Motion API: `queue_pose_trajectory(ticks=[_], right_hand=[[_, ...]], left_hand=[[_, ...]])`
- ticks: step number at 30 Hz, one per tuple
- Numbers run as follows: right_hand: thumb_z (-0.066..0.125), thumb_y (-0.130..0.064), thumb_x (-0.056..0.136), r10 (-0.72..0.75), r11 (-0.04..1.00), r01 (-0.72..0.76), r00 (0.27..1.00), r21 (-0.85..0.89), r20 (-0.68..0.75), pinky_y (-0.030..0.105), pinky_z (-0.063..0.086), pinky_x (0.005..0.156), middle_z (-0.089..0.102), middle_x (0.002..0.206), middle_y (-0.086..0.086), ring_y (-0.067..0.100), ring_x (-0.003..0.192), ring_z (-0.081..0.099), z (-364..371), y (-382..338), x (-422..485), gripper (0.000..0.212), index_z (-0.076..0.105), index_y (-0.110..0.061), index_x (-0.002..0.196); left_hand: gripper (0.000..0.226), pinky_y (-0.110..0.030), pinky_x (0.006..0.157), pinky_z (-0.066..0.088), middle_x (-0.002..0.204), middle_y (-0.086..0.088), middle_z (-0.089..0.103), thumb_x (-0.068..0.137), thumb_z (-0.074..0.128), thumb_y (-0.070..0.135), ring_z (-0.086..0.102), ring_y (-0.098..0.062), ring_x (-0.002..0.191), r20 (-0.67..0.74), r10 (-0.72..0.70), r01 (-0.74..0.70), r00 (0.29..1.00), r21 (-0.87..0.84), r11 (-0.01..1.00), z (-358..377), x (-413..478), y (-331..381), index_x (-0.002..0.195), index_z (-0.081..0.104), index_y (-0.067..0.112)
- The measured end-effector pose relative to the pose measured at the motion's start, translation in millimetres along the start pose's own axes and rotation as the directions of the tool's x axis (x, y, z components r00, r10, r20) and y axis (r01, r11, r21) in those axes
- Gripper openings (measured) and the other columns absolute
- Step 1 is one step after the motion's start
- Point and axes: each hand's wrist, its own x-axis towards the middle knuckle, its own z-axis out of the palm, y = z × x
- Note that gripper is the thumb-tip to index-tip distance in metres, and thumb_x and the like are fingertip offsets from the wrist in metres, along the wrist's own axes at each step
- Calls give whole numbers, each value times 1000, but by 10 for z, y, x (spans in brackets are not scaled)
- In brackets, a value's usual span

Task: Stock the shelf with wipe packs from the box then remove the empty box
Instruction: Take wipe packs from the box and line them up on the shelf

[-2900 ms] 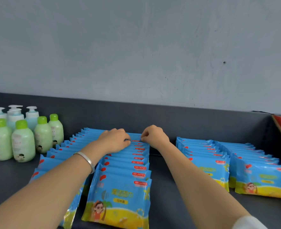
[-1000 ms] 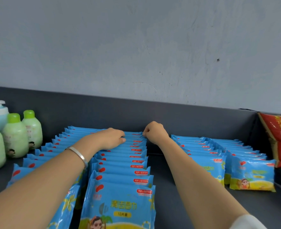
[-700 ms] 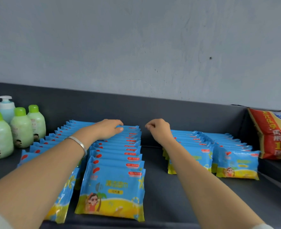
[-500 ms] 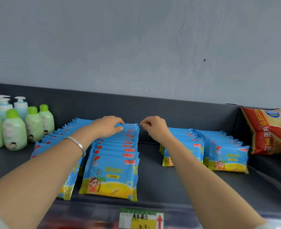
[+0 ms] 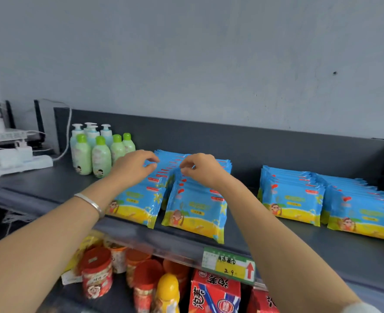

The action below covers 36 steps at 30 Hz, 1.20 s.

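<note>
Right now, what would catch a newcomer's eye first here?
Rows of bright blue wipe packs cover the dark shelf, with the left hand and right hand over the two left rows. Green-capped bottles stand to their left; a yellow price tag sits on the shelf's front edge.
</note>
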Motion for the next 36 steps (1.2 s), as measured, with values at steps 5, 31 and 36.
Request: queue_pose_trajectory(ticks=[5,31,36], right_hand=[[62,-35,88,-18,983,37,994,-180,109,38,49,88,63,112,1,20,103,58,180,-252,135,31,62,-19,115],[70,-54,73,312,749,-229,950,-622,25,45,35,91,41,123,0,28,116,41,784,-1020,339,71,34,-32,131],[69,-57,73,354,820,-291,935,-493,37,43,35,95,42,120,-3,22,113,42,740,-1005,370,63,42,-33,125]], left_hand=[[32,-30,86,46,132,-6,52,93,55,20,46,-22,122,13,-116,116,993,-219,969,-38,-7,-381,125,55,14],[51,-42,96,47,110,-8,67,95,27,58,62,-23,105,583,25,577,812,-809,116,373,252,-1066,110,61,23],[38,-36,84,48,95,1,63,99,25,50,60,-17,92,552,-6,550,834,-829,100,331,259,-1096,89,56,30]])
